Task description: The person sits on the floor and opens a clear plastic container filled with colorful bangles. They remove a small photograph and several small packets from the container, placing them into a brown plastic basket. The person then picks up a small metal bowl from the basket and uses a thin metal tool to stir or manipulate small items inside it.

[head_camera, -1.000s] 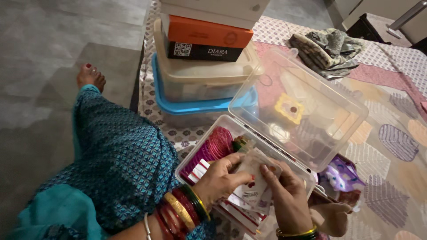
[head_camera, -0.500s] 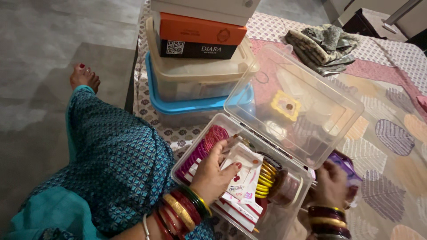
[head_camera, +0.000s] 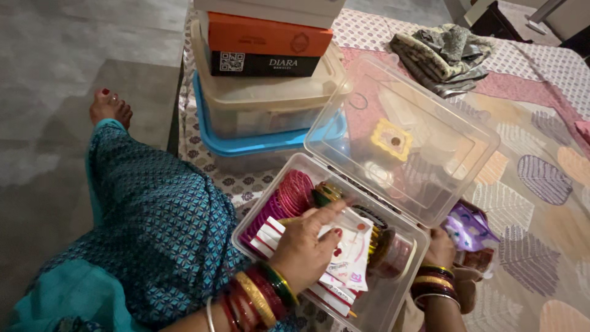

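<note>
Head view here, so we're looking straight down at a clear plastic box (head_camera: 393, 295) with its hinged lid (head_camera: 402, 138) flipped open on a patterned bedspread (head_camera: 541, 203). Our left hand (head_camera: 310, 246) rests inside the box, fingers bent and pinching a small white packet (head_camera: 350, 255) on top of a stack of similar ones. Pink bangles (head_camera: 289, 197) sit just behind it, darker ones (head_camera: 393, 249) to the right. Our right hand (head_camera: 439, 246) is outside the box's right wall, next to a purple pouch (head_camera: 470, 227); we can't tell whether it's gripping anything. Stacked containers (head_camera: 264, 92) stand behind.
</note>
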